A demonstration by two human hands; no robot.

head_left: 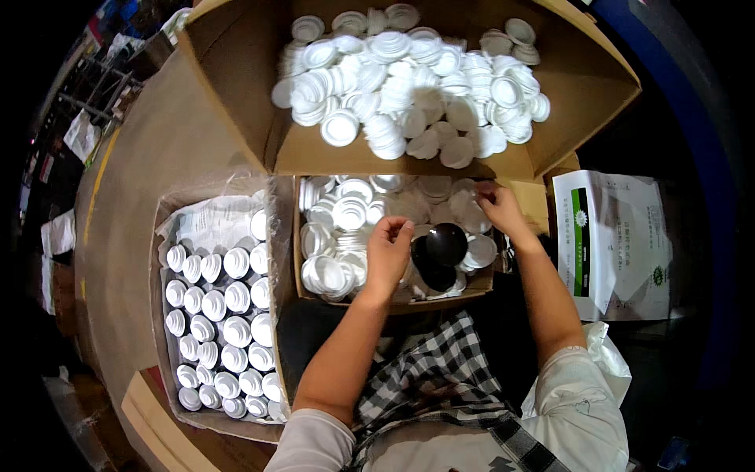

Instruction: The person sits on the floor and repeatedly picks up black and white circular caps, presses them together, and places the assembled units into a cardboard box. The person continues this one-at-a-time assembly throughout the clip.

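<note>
My left hand (389, 250) is over the middle of a shallow cardboard box (393, 307), its fingers curled and the thumb close to the fingertips. I cannot make out what, if anything, is pinched there. Just right of it stands a glossy black ball-shaped knob (447, 244), with a dark rounded part under it. At the box's far right corner, my right hand (505, 209) has its fingertips closed at the edge of a white round plastic lid (469, 212). More white stepped lids (349, 212) fill the left side of the box in loose piles.
Beyond the box, a large cardboard carton (330, 161) lies open toward me, heaped with white lids (389, 79). At left, a lined carton (167, 236) holds rows of stacked white lids (237, 331). A white printed sack (621, 252) lies at right.
</note>
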